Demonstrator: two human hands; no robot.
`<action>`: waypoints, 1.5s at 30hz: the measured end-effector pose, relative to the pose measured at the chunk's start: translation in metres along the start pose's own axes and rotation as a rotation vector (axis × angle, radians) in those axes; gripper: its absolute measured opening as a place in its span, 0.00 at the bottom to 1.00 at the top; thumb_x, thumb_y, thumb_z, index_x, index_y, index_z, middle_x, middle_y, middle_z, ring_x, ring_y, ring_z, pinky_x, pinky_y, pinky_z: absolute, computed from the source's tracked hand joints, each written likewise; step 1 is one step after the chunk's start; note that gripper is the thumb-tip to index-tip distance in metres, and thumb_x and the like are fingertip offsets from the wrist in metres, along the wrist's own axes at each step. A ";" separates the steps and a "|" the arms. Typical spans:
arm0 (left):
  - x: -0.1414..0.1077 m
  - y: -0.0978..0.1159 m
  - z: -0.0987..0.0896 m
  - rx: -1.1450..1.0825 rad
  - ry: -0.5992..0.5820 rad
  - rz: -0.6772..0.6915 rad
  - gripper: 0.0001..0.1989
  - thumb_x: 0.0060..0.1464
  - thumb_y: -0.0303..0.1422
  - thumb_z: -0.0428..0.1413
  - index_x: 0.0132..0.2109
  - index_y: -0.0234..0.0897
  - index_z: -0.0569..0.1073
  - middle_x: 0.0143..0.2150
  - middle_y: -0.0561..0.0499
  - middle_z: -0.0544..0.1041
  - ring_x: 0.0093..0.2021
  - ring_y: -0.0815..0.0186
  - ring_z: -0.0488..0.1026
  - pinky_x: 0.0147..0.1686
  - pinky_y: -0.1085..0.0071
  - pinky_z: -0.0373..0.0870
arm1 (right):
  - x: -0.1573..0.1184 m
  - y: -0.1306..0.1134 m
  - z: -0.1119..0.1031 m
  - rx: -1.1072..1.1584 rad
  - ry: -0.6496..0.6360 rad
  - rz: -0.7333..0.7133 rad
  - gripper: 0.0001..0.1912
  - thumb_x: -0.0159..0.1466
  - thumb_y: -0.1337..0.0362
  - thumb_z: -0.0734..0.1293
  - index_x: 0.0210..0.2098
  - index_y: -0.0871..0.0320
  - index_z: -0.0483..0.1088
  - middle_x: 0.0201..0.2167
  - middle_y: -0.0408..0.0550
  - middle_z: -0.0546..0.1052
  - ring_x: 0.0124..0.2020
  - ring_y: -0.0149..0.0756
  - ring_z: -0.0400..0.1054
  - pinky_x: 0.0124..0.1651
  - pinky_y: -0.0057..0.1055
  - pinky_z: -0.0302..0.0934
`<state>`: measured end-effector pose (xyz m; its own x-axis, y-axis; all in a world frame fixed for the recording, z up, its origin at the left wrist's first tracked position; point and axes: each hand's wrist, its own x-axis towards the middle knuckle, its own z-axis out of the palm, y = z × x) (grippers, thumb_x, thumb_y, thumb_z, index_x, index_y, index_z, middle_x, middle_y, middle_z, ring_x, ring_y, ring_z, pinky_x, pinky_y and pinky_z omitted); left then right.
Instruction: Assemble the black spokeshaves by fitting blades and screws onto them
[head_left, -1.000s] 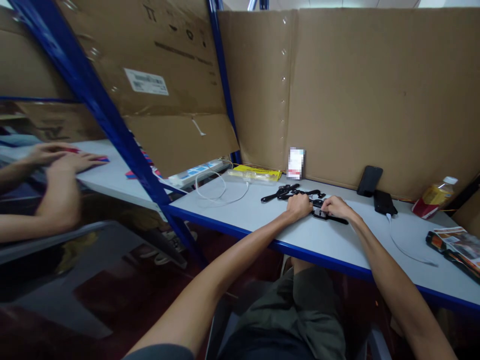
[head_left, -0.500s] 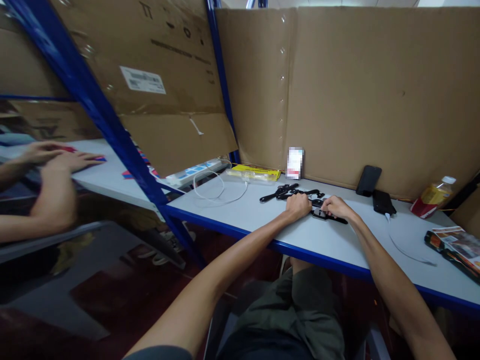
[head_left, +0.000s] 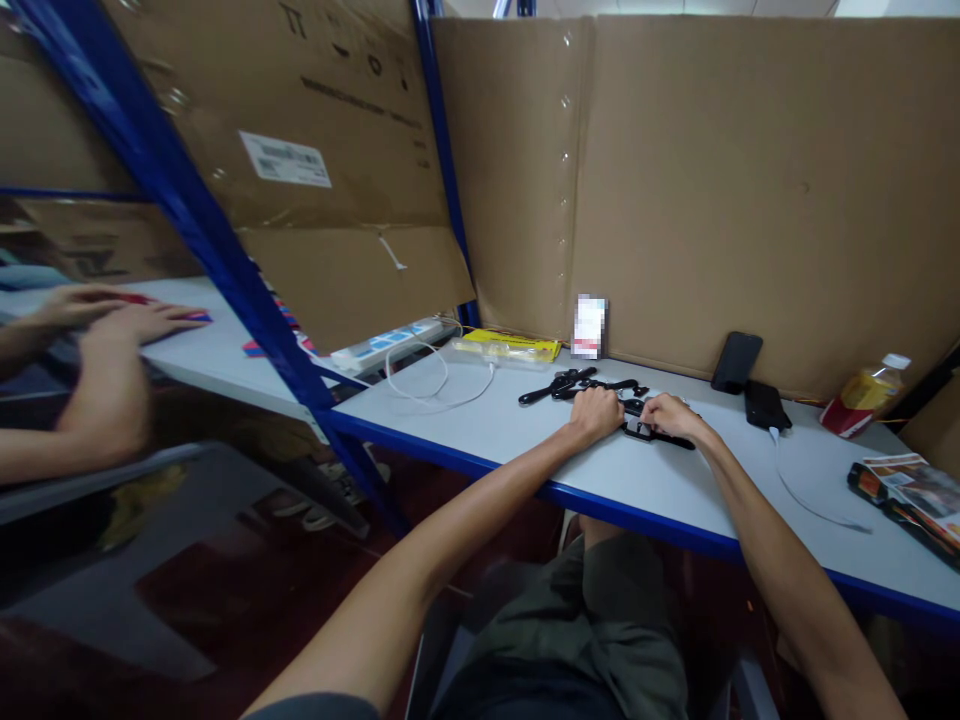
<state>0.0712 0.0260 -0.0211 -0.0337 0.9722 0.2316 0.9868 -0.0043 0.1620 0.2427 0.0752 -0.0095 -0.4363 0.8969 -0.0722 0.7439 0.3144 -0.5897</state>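
Observation:
My left hand [head_left: 598, 411] is closed around the left end of a black two-handled tool, which looks like a spokeshave [head_left: 679, 441], low over the table. Just right of it, my right hand [head_left: 670, 416] is closed, thumb and fingers pinched together at the tool's middle. Whatever small part those fingertips hold is too small to make out. Part of the tool is hidden by both hands. Several more black tools of similar shape [head_left: 559, 384] lie behind and left of my left hand.
A lit phone [head_left: 589, 326] leans on the cardboard wall [head_left: 750, 190]. Two dark phones [head_left: 737, 362], a drink bottle [head_left: 864, 396] and a packet [head_left: 919, 495] are rightward. A white cable [head_left: 442, 400] and power strip [head_left: 390, 345] lie left. Another person's hands [head_left: 139, 322] work beyond the blue post [head_left: 180, 230].
Both hands stay almost in place. The right fingers shift slightly, and the grey patch seen beneath them at the tool's middle now shows mostly as a dark-framed gap.

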 end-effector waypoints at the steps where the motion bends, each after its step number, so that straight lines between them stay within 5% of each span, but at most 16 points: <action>1: 0.000 0.000 0.000 0.008 0.004 0.014 0.18 0.64 0.34 0.49 0.46 0.31 0.82 0.48 0.35 0.81 0.50 0.53 0.79 0.50 0.63 0.72 | 0.001 0.001 0.000 0.003 -0.001 -0.007 0.08 0.57 0.72 0.65 0.24 0.60 0.74 0.18 0.40 0.71 0.21 0.27 0.63 0.25 0.23 0.53; 20: 0.001 -0.004 0.000 0.016 -0.021 0.080 0.19 0.64 0.34 0.48 0.46 0.31 0.82 0.48 0.33 0.81 0.49 0.50 0.79 0.49 0.59 0.71 | 0.004 0.005 0.000 -0.123 0.023 -0.058 0.08 0.58 0.69 0.66 0.28 0.59 0.79 0.23 0.42 0.77 0.27 0.30 0.69 0.31 0.24 0.55; 32: 0.001 -0.003 -0.002 0.024 -0.023 0.093 0.19 0.65 0.34 0.48 0.45 0.32 0.82 0.47 0.34 0.81 0.48 0.51 0.79 0.48 0.61 0.72 | -0.008 -0.007 -0.007 -0.008 -0.001 0.012 0.09 0.60 0.69 0.65 0.28 0.60 0.78 0.21 0.43 0.75 0.21 0.28 0.65 0.27 0.23 0.55; 34: 0.001 -0.003 -0.002 0.016 -0.023 0.089 0.19 0.65 0.35 0.48 0.45 0.32 0.82 0.47 0.35 0.81 0.49 0.51 0.79 0.48 0.61 0.72 | -0.009 -0.007 -0.013 -0.017 0.089 0.024 0.10 0.62 0.67 0.65 0.32 0.61 0.79 0.23 0.45 0.77 0.23 0.30 0.67 0.27 0.24 0.56; 40: 0.001 -0.003 -0.002 0.021 -0.035 0.103 0.19 0.65 0.34 0.48 0.46 0.32 0.82 0.47 0.35 0.81 0.49 0.52 0.79 0.49 0.62 0.72 | -0.011 0.012 -0.041 -0.247 0.618 0.182 0.15 0.68 0.61 0.63 0.43 0.57 0.81 0.38 0.57 0.83 0.43 0.45 0.76 0.38 0.29 0.61; 45: 0.001 -0.004 -0.001 0.015 -0.027 0.103 0.18 0.65 0.34 0.48 0.45 0.32 0.82 0.46 0.35 0.81 0.48 0.51 0.79 0.48 0.61 0.72 | -0.014 0.045 -0.057 -0.334 0.516 0.353 0.15 0.64 0.67 0.65 0.46 0.55 0.81 0.46 0.61 0.81 0.48 0.51 0.76 0.40 0.32 0.62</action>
<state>0.0669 0.0270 -0.0204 0.0721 0.9726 0.2208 0.9871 -0.1013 0.1239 0.3113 0.0948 0.0105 0.0937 0.9697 0.2258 0.9483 -0.0179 -0.3170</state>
